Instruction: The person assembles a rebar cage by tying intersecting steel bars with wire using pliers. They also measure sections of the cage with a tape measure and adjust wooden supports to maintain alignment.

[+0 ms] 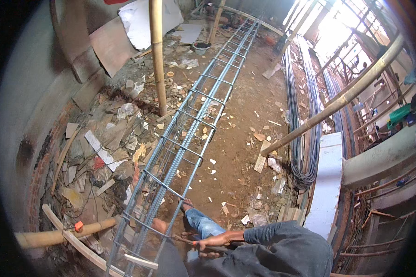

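A long rebar cage point(183, 142), made of ribbed bars with square stirrups, runs from the near left up to the far end. My right hand point(213, 241), in a dark sleeve, is closed around a slim hand tool point(184, 239) with a touch of orange on its grip. The tool's thin end points left, close to the near part of the cage. What looks like my left hand point(159, 225) is beside the cage bars, beyond blurred dark cloth; its fingers cannot be made out. A leg in blue jeans point(204, 223) with a bare foot point(186, 204) rests right of the cage.
Bamboo poles point(157, 60) stand left of the cage, and another bamboo pole point(328, 111) slants on the right. Bundled rebar point(304, 161) lies beyond a white board point(327, 180). Broken tiles and rubble point(101, 171) cover the left ground. A bucket point(201, 47) stands farther off.
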A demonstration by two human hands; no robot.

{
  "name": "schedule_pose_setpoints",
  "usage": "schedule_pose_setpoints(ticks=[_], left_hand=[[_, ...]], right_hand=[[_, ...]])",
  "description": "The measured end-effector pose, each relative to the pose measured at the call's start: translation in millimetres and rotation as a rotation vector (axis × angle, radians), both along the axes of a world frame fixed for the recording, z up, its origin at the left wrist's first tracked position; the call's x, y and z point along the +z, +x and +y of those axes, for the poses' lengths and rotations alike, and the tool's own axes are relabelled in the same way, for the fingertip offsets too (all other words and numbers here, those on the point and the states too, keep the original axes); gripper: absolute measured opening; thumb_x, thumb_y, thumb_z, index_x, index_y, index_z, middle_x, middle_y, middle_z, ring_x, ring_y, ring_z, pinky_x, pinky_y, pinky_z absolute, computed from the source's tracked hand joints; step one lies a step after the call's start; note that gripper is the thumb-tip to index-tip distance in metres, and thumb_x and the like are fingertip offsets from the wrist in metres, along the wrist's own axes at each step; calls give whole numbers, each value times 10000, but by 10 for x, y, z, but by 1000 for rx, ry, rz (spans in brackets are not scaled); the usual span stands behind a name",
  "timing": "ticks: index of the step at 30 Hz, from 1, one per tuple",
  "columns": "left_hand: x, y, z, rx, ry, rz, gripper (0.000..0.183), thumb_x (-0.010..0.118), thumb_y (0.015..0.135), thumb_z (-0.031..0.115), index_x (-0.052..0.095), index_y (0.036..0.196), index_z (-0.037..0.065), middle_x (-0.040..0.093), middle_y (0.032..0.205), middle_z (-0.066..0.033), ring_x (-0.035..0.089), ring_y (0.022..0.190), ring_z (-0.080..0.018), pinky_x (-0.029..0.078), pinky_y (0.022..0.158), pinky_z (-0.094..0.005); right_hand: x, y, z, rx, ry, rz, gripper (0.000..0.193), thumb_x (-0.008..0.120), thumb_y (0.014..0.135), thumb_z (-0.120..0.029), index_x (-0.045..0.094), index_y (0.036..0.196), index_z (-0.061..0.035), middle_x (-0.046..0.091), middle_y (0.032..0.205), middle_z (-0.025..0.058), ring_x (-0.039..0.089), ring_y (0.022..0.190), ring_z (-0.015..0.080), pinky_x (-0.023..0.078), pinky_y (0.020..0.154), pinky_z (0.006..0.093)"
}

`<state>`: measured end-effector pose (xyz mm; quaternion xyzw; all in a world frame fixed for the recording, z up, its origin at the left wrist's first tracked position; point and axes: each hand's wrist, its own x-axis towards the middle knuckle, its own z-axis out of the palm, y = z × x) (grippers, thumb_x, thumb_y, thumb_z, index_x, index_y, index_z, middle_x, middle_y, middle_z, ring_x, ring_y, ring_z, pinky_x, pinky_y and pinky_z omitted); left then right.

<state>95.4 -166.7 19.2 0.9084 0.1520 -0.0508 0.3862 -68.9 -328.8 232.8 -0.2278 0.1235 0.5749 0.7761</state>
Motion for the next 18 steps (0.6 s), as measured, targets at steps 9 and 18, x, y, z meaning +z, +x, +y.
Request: schedule_pose_setpoints(ticks=[9,18], left_hand=[[48,40,-35,-71,11,26,389,542,1123,380,691,1226,36,701,1021,-181,675,924,-358,534,832,-493],[63,104,12,-98,-23,32,388,550,1119,379,688,1221,32,703,1031,-174,678,936,-352,535,840,-489]], right_hand=[[-162,-57,62,26,-663,-674,536,520,1124,-505,645,1276,-7,692,1110,108,647,952,252,521,850,446],[212,18,-32,99,-788,-783,614,560,1114,-481,456,1579,-93,632,1393,151,576,1315,296,460,1094,450]])
